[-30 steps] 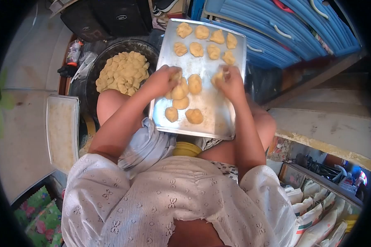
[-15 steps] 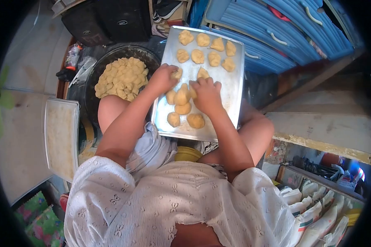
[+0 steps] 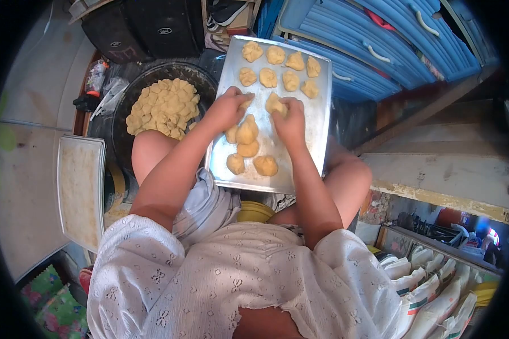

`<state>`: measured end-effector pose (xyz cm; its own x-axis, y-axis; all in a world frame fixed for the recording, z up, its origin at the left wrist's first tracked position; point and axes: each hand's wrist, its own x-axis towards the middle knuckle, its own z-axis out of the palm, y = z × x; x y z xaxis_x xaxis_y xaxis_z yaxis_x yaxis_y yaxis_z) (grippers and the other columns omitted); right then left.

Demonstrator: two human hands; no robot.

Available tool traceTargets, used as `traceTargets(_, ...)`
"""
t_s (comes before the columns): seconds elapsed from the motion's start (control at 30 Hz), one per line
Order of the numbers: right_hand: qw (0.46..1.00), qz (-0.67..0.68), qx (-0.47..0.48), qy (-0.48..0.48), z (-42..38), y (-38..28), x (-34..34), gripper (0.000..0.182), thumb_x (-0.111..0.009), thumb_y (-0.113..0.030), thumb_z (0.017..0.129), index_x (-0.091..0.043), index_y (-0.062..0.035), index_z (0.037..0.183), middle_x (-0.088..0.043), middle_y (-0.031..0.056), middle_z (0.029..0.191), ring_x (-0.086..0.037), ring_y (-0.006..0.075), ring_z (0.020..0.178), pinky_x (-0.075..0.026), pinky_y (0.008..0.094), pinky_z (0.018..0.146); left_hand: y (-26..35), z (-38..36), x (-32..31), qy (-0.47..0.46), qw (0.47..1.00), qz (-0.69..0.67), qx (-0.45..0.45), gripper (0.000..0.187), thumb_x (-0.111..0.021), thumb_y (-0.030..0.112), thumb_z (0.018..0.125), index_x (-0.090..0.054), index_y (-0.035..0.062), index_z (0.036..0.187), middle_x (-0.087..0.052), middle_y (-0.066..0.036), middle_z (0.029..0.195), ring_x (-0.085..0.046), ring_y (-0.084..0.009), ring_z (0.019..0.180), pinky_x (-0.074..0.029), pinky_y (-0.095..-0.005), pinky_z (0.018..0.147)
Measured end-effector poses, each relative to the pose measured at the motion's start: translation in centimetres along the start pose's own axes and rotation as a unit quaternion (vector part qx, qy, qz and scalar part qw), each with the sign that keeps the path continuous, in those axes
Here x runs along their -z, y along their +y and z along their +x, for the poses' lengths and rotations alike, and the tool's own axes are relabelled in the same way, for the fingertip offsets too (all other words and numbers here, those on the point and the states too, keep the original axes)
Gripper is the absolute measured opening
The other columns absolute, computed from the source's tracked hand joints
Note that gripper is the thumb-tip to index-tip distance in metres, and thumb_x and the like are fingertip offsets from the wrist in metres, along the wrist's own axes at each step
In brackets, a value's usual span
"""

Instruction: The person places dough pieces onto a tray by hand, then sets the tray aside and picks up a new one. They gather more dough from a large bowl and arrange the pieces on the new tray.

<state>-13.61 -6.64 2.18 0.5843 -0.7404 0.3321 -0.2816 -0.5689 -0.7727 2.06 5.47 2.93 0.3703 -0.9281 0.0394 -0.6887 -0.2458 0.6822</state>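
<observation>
Along the left edge of the tray [image 3: 315, 121], in the head view, your left hand [image 3: 226, 110] pinches a dough piece [image 3: 245, 104]; mid-tray, your right hand [image 3: 291, 121] grips a dough lump [image 3: 274, 104]. Eight dough balls [image 3: 268, 77] line the far edge; others cluster toward the near left corner.

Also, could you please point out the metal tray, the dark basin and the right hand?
Metal tray [image 3: 315, 131]: head view, bare surface near its right edge.
Dark basin [image 3: 208, 86]: head view, inner wall at its right side.
Right hand [image 3: 290, 117]: head view, back of the hand.
</observation>
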Motion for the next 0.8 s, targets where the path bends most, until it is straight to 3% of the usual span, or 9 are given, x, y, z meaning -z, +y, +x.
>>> traceTargets(0.13,0.987,0.149,-0.050,-0.025,-0.3,-0.1,-0.4,0.029,-0.066,-0.007,0.070,-0.058,-0.0011,0.097,-0.059,0.0150,0.092,-0.059,0.0272,0.084,-0.047,0.0341,0.076,0.2,0.2,-0.3,-0.010,0.999,-0.010,0.048,0.046,-0.058,0.005,0.076,-0.056,0.0121,0.122,-0.051,-0.016,0.114,-0.054,-0.0350,0.099,-0.045,-0.0370,0.088)
traceTargets(0.23,0.996,0.049,-0.037,0.062,0.4,-1.7,2.4,0.025,-0.065,-0.007,0.071,-0.059,-0.0013,0.095,-0.061,0.0136,0.092,-0.061,0.0259,0.082,-0.047,0.0325,0.075,0.6,0.1,-1.0,0.086,0.994,0.065,0.012,0.047,-0.061,0.010,0.077,-0.056,0.0154,0.123,-0.048,-0.013,0.119,-0.050,-0.0321,0.107,-0.041,-0.0390,0.091)
traceTargets(0.3,0.994,0.038,-0.045,0.087,0.7,-0.3,2.7,0.023,-0.066,-0.006,0.071,-0.061,-0.0021,0.093,-0.060,0.0120,0.091,-0.059,0.0273,0.084,-0.047,0.0352,0.076,2.0,0.4,-0.9,0.112,0.982,0.120,-0.093,0.045,-0.061,0.014,0.078,-0.056,0.0154,0.123,-0.045,-0.012,0.128,-0.044,-0.0306,0.117,-0.033,-0.0419,0.097)
traceTargets(0.37,0.983,-0.166,0.072,-0.005,0.6,2.0,2.4,0.023,-0.067,-0.006,0.071,-0.063,-0.0020,0.093,-0.059,0.0130,0.091,-0.057,0.0302,0.085,-0.046,0.0382,0.077,1.7,0.9,-2.4,0.103,0.974,0.152,-0.131,0.044,-0.062,0.019,0.079,-0.057,0.0165,0.122,-0.045,-0.009,0.131,-0.042,-0.0269,0.120,-0.028,-0.0440,0.099)
traceTargets(0.43,0.983,-0.161,0.085,-0.020,0.7,1.0,2.2,0.022,-0.067,-0.008,0.071,-0.064,-0.0017,0.092,-0.057,0.0152,0.092,-0.054,0.0332,0.086,-0.045,0.0404,0.078,1.7,1.2,-3.1,0.020,0.975,0.171,-0.140,0.040,-0.062,0.022,0.079,-0.059,0.0156,0.118,-0.051,-0.007,0.127,-0.043,-0.0246,0.119,-0.027,-0.0446,0.099)
traceTargets(0.5,0.963,-0.245,0.110,-0.014,0.5,-0.3,2.8,0.025,-0.067,-0.014,0.073,-0.063,-0.0020,0.094,-0.057,0.0158,0.094,-0.054,0.0334,0.088,-0.045,0.0392,0.080,1.7,1.1,-3.4,0.047,0.975,0.172,-0.132,0.033,-0.063,0.022,0.078,-0.063,0.0148,0.110,-0.056,-0.005,0.118,-0.045,-0.0233,0.117,-0.027,-0.0443,0.098)
traceTargets(0.63,0.992,-0.072,0.005,-0.107,-2.7,-2.7,2.9,0.032,-0.069,-0.022,0.073,-0.062,-0.0033,0.098,-0.057,0.0156,0.094,-0.054,0.0338,0.090,-0.044,0.0401,0.082,2.1,0.6,-2.7,0.028,0.979,0.181,-0.095,0.029,-0.064,0.023,0.077,-0.065,0.0136,0.104,-0.058,-0.005,0.112,-0.047,-0.0245,0.113,-0.027,-0.0442,0.097)
traceTargets(0.7,0.969,-0.001,-0.053,-0.242,-4.5,-3.5,1.6,0.038,-0.071,-0.027,0.071,-0.061,-0.0032,0.100,-0.058,0.0153,0.098,-0.055,0.0336,0.094,-0.043,0.0402,0.084,1.8,0.8,-2.7,0.030,0.980,0.170,-0.097,0.029,-0.065,0.024,0.076,-0.065,0.0134,0.103,-0.058,-0.005,0.110,-0.048,-0.0248,0.112,-0.027,-0.0442,0.097)
traceTargets(0.8,0.970,-0.127,0.041,-0.203,-5.8,-4.7,-0.2,0.038,-0.071,-0.025,0.071,-0.061,-0.0020,0.099,-0.059,0.0158,0.097,-0.058,0.0327,0.092,-0.046,0.0391,0.081,1.5,0.9,-2.2,-0.003,0.989,0.120,-0.084,0.030,-0.065,0.025,0.078,-0.065,0.0134,0.106,-0.059,-0.005,0.111,-0.047,-0.0253,0.113,-0.026,-0.0438,0.099)
